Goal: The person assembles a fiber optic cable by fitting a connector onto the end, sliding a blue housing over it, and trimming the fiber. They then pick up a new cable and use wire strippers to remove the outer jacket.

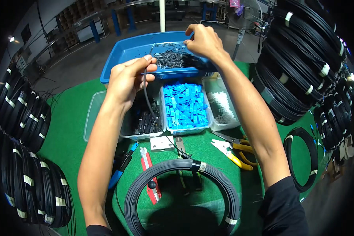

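My left hand (126, 76) pinches a thin black cable (146, 92) near its end, which points up beside the blue tub (116, 53). The cable hangs down over the bins toward a taped black cable coil (232, 198) on the near side of the table. Over the tub's right part is my right hand (203, 41), fingers curled together; what they hold, if anything, is hidden. Below the hands, several small dark and metallic pieces (171, 59) lie in the tub. Blue connector pieces (187, 106) fill a clear bin between the forearms.
Bins of black pieces (145, 124) and white pieces (223, 104) flank the blue ones. A red utility knife (147, 161), white block (162, 144), yellow-handled stripper (242, 162) and blue-and-black tool (122, 167) lie on the green tabletop (70, 114). Cable coils (299, 59) stack at both sides.
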A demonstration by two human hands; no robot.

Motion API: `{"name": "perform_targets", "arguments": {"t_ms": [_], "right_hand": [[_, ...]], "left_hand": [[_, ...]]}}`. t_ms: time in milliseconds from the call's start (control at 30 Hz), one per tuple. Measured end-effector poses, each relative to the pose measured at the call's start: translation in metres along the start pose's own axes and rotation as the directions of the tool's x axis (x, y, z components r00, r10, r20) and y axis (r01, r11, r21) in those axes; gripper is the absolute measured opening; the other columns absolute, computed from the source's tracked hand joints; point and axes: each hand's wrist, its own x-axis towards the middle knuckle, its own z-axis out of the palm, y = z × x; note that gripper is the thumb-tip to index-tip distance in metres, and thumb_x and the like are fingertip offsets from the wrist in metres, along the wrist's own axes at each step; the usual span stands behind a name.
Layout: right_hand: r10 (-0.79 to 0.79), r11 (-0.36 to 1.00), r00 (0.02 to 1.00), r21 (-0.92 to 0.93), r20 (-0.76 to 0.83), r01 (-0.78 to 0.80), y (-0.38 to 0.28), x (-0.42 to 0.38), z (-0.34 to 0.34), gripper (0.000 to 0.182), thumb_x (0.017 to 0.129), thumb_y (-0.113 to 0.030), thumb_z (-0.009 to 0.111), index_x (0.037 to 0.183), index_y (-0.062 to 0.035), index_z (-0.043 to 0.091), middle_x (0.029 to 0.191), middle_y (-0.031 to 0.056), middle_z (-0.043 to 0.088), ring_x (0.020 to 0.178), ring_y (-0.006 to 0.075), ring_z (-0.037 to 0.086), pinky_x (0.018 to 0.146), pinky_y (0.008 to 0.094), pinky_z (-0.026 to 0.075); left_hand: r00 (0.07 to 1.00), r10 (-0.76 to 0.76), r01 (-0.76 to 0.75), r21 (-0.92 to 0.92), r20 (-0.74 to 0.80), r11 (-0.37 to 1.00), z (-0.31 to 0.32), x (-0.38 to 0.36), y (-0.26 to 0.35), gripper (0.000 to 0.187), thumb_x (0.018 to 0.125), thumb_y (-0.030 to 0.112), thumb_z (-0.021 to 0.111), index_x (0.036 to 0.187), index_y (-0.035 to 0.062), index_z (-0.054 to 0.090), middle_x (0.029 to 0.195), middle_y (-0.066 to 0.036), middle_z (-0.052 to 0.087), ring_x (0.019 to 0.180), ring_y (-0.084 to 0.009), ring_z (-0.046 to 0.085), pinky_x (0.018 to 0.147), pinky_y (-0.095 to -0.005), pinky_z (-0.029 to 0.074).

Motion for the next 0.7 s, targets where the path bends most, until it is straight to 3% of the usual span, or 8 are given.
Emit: {"name": "perform_targets", "arguments": {"t_ms": [167, 233, 400, 433, 467, 600, 700], "right_hand": [[0.024, 0.998, 1.000, 0.061, -0.019, -0.023, -0.004, -0.004, -0.009, 0.031, 0.077, -0.021, 0.071, 0.105, -0.0092, 0.075, 0.102, 0.0193, 0.073, 0.101, 0.0367, 0.070, 0.089, 0.0453, 0.055], [-0.041, 0.979, 0.999, 0.201, -0.017, 0.043, -0.017, -0.023, -0.028, 0.025, 0.080, -0.021, 0.075, 0.099, -0.0049, 0.075, 0.091, 0.0156, 0.075, 0.087, 0.0275, 0.073, 0.082, 0.0380, 0.055], [-0.113, 0.856, 0.993, 0.505, -0.022, 0.109, -0.051, -0.090, -0.079, 0.017, 0.085, -0.014, 0.074, 0.097, -0.0014, 0.072, 0.084, 0.0057, 0.073, 0.077, 0.0109, 0.067, 0.070, 0.0278, 0.053], [-0.085, 0.801, 0.995, 0.597, 0.056, 0.034, -0.062, -0.107, -0.092, 0.015, 0.088, -0.012, 0.073, 0.099, -0.0024, 0.071, 0.085, 0.0019, 0.071, 0.077, 0.0064, 0.064, 0.066, 0.0233, 0.050], [-0.081, 0.709, 0.996, 0.704, 0.043, 0.028, -0.071, -0.124, -0.102, 0.020, 0.083, -0.017, 0.075, 0.094, -0.0008, 0.073, 0.084, 0.0094, 0.073, 0.077, 0.0134, 0.069, 0.071, 0.0299, 0.054], [-0.057, 0.479, 0.997, 0.878, 0.051, -0.018, -0.106, -0.184, -0.133, 0.027, 0.085, -0.015, 0.075, 0.106, -0.0005, 0.066, 0.087, 0.0061, 0.072, 0.077, 0.0089, 0.065, 0.069, 0.0265, 0.052], [-0.061, 0.439, 0.998, 0.898, 0.020, 0.008, -0.122, -0.218, -0.148, 0.035, 0.084, -0.011, 0.077, 0.113, -0.0015, 0.060, 0.083, 0.0061, 0.073, 0.077, 0.0077, 0.066, 0.066, 0.0243, 0.050]], "left_hand": [[1.000, 0.015, -0.015, 0.038, 0.020, 0.999, -0.004, -0.008, 0.001, 0.030, 0.094, 0.028, 0.068, 0.107, 0.0009, 0.070, 0.080, 0.000, 0.070, 0.062, -0.0046, 0.063, 0.055, -0.0167, 0.045], [0.999, 0.050, -0.051, 0.042, 0.010, 0.998, -0.003, -0.027, 0.007, 0.030, 0.094, 0.027, 0.068, 0.107, 0.0002, 0.070, 0.079, 0.000, 0.069, 0.062, -0.0048, 0.063, 0.054, -0.0166, 0.044], [0.983, 0.177, -0.173, 0.077, -0.046, 0.982, 0.008, -0.104, 0.035, 0.031, 0.092, 0.023, 0.069, 0.107, -0.0040, 0.070, 0.080, -0.006, 0.071, 0.062, -0.0082, 0.066, 0.053, -0.0189, 0.046], [0.978, 0.194, -0.188, 0.081, -0.076, 0.979, 0.011, -0.118, 0.037, 0.031, 0.092, 0.022, 0.070, 0.106, -0.0049, 0.070, 0.081, -0.009, 0.072, 0.062, -0.0104, 0.068, 0.052, -0.0205, 0.048], [0.970, 0.225, -0.217, 0.082, -0.093, 0.973, 0.017, -0.134, 0.041, 0.030, 0.092, 0.021, 0.071, 0.104, -0.0056, 0.071, 0.080, -0.010, 0.072, 0.062, -0.0116, 0.067, 0.053, -0.0214, 0.049], [0.919, 0.367, -0.348, 0.144, -0.142, 0.926, 0.047, -0.190, 0.043, 0.017, 0.089, 0.009, 0.074, 0.097, -0.0064, 0.075, 0.077, -0.011, 0.072, 0.063, -0.0128, 0.067, 0.057, -0.0242, 0.053], [0.797, 0.593, -0.515, 0.386, -0.111, 0.765, 0.059, -0.216, 0.035, 0.019, 0.085, 0.007, 0.077, 0.101, -0.0030, 0.076, 0.075, -0.008, 0.075, 0.062, -0.0088, 0.068, 0.058, -0.0219, 0.053]]}}
